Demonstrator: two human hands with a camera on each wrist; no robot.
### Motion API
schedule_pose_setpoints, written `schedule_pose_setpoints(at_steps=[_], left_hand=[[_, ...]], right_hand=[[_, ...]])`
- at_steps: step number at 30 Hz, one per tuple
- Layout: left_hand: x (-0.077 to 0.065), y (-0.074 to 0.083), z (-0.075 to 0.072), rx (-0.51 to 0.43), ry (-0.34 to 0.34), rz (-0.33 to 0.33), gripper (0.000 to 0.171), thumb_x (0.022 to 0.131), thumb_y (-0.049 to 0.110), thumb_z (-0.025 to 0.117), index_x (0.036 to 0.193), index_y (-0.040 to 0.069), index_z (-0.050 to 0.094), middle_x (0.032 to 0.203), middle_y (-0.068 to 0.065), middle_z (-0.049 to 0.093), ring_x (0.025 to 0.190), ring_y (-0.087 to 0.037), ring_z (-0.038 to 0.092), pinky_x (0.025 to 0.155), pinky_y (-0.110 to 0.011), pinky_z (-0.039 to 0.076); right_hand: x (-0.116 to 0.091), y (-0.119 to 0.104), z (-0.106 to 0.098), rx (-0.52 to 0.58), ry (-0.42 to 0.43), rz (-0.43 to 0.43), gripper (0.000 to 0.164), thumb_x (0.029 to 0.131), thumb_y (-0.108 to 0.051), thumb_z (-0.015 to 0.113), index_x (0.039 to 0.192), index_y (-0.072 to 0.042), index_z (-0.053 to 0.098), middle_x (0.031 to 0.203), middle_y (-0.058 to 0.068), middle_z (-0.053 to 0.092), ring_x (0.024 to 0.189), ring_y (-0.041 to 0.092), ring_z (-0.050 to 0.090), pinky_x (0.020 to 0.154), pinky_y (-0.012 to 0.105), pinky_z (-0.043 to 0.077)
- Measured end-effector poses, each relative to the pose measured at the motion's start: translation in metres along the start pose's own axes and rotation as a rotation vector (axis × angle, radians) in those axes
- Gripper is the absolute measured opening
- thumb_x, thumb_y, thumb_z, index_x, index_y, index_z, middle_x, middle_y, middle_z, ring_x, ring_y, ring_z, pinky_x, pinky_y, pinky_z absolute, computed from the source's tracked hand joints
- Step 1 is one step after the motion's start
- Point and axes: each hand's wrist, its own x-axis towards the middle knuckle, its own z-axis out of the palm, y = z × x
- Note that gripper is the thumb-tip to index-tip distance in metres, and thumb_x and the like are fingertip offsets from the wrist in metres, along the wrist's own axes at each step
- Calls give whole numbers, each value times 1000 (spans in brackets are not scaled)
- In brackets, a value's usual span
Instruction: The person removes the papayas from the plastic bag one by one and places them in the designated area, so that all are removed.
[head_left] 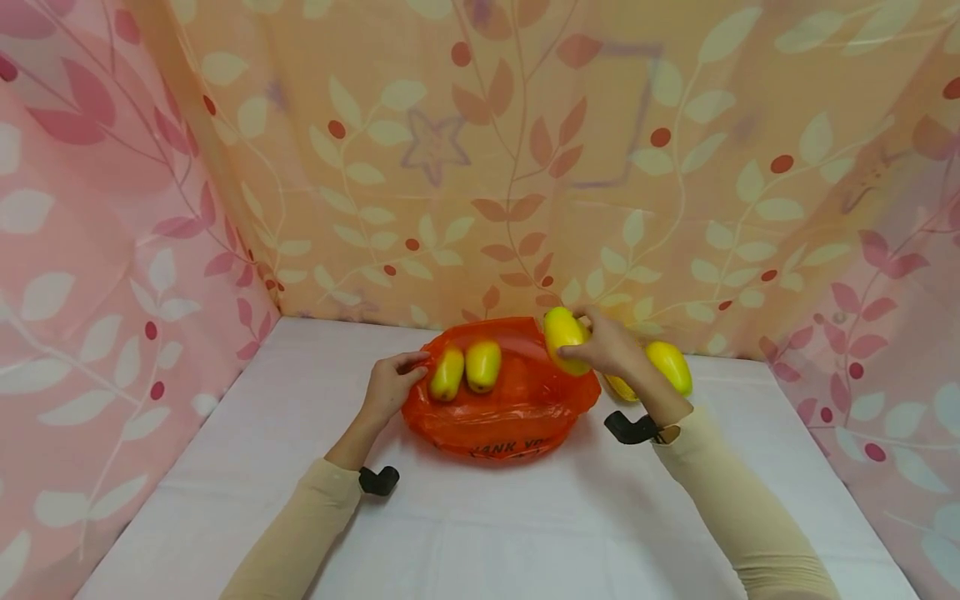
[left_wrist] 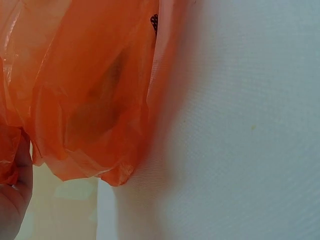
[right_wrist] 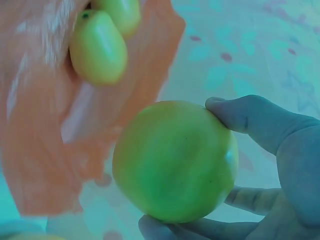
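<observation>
The right grip (head_left: 603,342) is holding a yellow fruit (head_left: 564,336) at the orange bag's (head_left: 498,421) right edge; the left grip (head_left: 392,385) is pinching its left rim. Between the grips, two yellow fruits (head_left: 482,367) are lying inside.

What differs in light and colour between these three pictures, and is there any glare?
Head view: warm colours, soft shadows on the table; left wrist view: duller, with a blurry reddish shade beside the bag; right wrist view: a blue-green cast, glare on the bag and a highlight on the held fruit.
</observation>
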Motion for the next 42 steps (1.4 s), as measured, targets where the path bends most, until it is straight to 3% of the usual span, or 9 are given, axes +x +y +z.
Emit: schedule_pose_setpoints(at_steps=[4,17,27,42], left_hand=[[0,1,-1,0,1,3,29,90,7,66,119,1,69,120,-20,68,117,-31,60,102,-44,50],[1,4,-3,8,-2,-1,30,91,7,65,120,2,68,122,-20,67,118,-31,60,103,-45,50],[6,6,-7,-5,-25,-20,30,92,8,64,122,3,67,126,-18,65,120,-30,59,101,-42,51],[-1,7,-4,-8,-28,-17,30,92,7,64,121,3,68,123,-18,66,117,-30,59,101,-43,51]], right_hand=[[-5,9,-15,4,16,5,77,84,-35,73,143,-3,35,138,31,48,113,41,55,92,50,52],[-16,40,-49,-27,33,72,83,85,-45,71,145,-5,30,138,36,43,116,49,51,92,58,50],[-12,74,-63,-38,54,60,84,85,-51,70,143,-4,31,138,36,44,116,49,50,93,59,50],[-18,127,-78,-1,45,86,86,88,-48,67,145,3,27,138,39,40,116,51,49,93,59,49]])
